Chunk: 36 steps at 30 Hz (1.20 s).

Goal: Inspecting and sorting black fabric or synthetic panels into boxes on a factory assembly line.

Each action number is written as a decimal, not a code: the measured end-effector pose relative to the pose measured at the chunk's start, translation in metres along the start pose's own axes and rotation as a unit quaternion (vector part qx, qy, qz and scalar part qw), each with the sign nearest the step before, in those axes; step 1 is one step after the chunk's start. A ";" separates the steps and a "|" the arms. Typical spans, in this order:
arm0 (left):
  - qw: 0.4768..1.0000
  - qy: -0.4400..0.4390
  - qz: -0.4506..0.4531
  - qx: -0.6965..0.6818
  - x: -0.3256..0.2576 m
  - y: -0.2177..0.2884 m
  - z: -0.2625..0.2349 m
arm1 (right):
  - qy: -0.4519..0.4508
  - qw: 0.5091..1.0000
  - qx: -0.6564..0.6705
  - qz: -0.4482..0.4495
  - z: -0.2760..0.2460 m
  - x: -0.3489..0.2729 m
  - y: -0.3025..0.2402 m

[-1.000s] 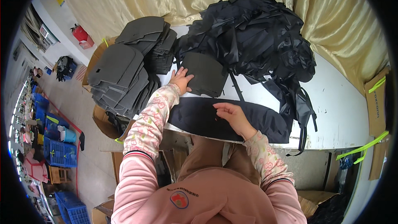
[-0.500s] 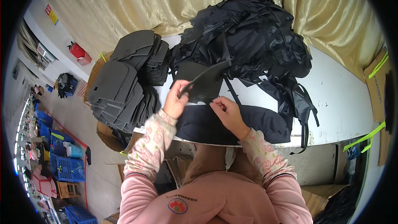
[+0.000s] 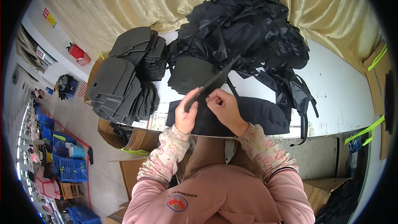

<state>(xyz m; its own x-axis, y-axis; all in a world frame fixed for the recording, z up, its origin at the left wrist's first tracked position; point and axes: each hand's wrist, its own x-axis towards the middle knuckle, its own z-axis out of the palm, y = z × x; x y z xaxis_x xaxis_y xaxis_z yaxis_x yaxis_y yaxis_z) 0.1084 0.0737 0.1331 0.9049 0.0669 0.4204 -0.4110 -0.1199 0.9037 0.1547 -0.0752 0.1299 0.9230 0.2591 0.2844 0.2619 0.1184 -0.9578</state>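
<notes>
In my left hand (image 3: 186, 115) is a thin dark grey foam panel (image 3: 219, 76), held tilted and seen almost edge-on. My right hand (image 3: 226, 108) is closed close beside the panel's near end, fingers curled and thumb against them; what they pinch, if anything, is hidden. Beneath both hands a flat black fabric piece (image 3: 259, 118) lies along the table's front edge. Just beyond my left hand sits a low stack of similar foam panels (image 3: 188, 72) with rounded corners.
Tall stacks of grey foam panels (image 3: 114, 81) stand at the left, by a cardboard box (image 3: 143, 140). A large heap of black fabric pieces (image 3: 244, 29) covers the back of the white table (image 3: 331, 87), straps hanging at its right. A gold curtain (image 3: 124, 4) hangs behind.
My left hand has come right and nearer to me with the foam panel, uncovering the low stack. My right hand has risen slightly and now sits closer to the left hand.
</notes>
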 end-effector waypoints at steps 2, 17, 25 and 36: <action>0.997 -0.057 0.035 0.050 -0.001 0.004 0.003 | 0.008 1.000 -0.012 -0.022 0.002 -0.003 -0.001; 0.932 -0.248 0.151 0.218 0.016 0.041 -0.017 | -0.087 0.957 0.152 0.232 -0.118 -0.025 -0.055; 0.974 0.213 -0.033 -0.068 -0.012 -0.004 -0.063 | -0.003 0.948 0.032 0.317 -0.202 -0.082 0.053; 0.925 0.209 0.038 0.316 -0.052 -0.087 -0.151 | 0.030 0.904 -0.211 0.372 -0.253 -0.120 0.063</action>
<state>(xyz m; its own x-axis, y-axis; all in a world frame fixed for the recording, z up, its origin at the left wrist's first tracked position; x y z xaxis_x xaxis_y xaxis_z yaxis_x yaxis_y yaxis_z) 0.0799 0.2302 0.0450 0.6989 0.3961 0.5955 -0.2060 -0.6859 0.6980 0.1318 -0.3411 0.0245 0.8983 0.0639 -0.4348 -0.3641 -0.4457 -0.8178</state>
